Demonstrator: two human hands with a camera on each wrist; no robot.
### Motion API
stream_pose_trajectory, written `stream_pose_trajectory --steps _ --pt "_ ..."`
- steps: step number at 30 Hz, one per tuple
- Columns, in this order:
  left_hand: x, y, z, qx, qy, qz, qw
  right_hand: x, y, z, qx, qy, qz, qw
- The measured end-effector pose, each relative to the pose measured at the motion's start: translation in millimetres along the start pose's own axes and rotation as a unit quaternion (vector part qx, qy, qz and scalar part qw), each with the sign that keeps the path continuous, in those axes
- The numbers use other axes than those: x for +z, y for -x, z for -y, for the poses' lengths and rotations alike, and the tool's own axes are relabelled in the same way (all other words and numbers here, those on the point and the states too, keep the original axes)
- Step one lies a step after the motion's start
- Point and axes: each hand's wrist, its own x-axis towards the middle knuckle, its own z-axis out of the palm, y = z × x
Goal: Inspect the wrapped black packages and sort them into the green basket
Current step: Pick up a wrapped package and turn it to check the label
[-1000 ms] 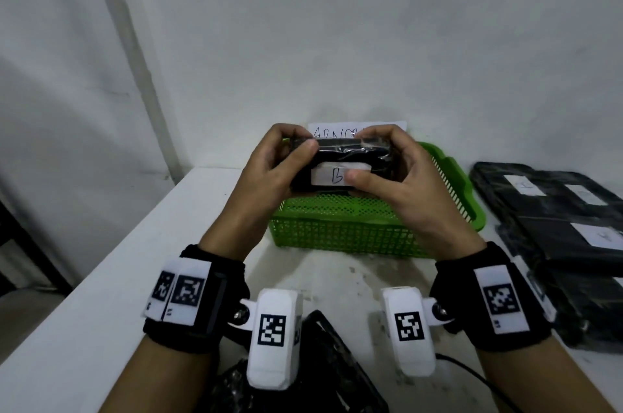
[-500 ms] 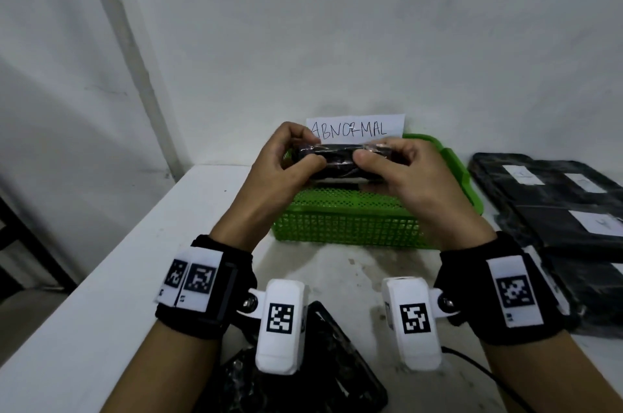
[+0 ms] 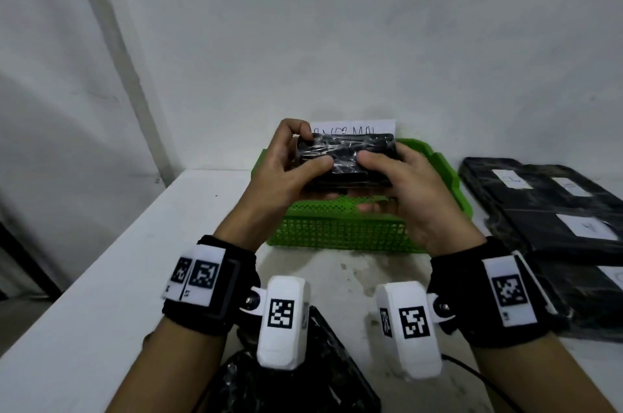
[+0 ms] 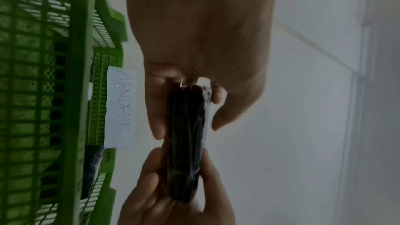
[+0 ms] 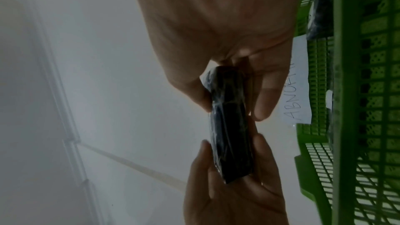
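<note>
Both hands hold one black package (image 3: 347, 156) wrapped in clear film above the green basket (image 3: 340, 234). My left hand (image 3: 290, 170) grips its left end, thumb on top. My right hand (image 3: 397, 183) grips the right end, thumb on top and fingers underneath. The wrist views show the black package (image 4: 186, 143) (image 5: 231, 122) edge-on between thumbs and fingers. A paper sign reading ABNORMAL (image 4: 121, 107) (image 5: 296, 95) is fixed to the basket's far rim. Another wrapped black package (image 5: 320, 6) lies inside the basket.
Several black packages with white labels (image 3: 556, 210) lie stacked on the white table at the right. Another black package (image 3: 293, 379) lies at the near edge under my wrists. A white wall stands close behind the basket. The table's left edge (image 3: 101, 261) drops off.
The package has been turned over in both hands: its white label faced me a second ago, then its edge, and now a plain wrapped face is up.
</note>
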Motion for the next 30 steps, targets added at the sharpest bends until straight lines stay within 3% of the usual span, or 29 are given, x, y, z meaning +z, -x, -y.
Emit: stream_pose_trajectory --steps 3,6,11,15,19,22,26,30 --pt "4 -1 6 0.028 -0.081 -0.047 0.995 -1 -2 -4 -0.051 0.033 -0.023 0.998" --pt "2 -3 9 0.031 -0.067 -0.061 0.995 -1 -3 -6 -0.094 0.068 -0.020 0.993" --pt "-3 -6 5 -0.038 -0.061 -0.031 0.997 -7 -1 0 -0.126 0.087 0.031 0.988" --pt "0 -9 6 -0.025 -0.064 -0.033 0.997 -10 -2 3 -0.094 0.029 0.062 0.993" --pt "6 -7 6 0.010 -0.091 -0.019 0.996 -10 -3 0 -0.087 0.025 0.009 0.996" --pt "9 -7 5 0.025 -0.074 -0.020 0.997 -11 -2 1 -0.123 0.033 0.001 0.992" --pt "8 -7 -5 0.011 0.013 0.002 1.000 -14 0 11 -0.191 0.060 0.049 0.979" --pt "8 -9 -7 -0.017 0.020 -0.051 0.998 -11 6 13 -0.189 0.053 0.086 0.977"
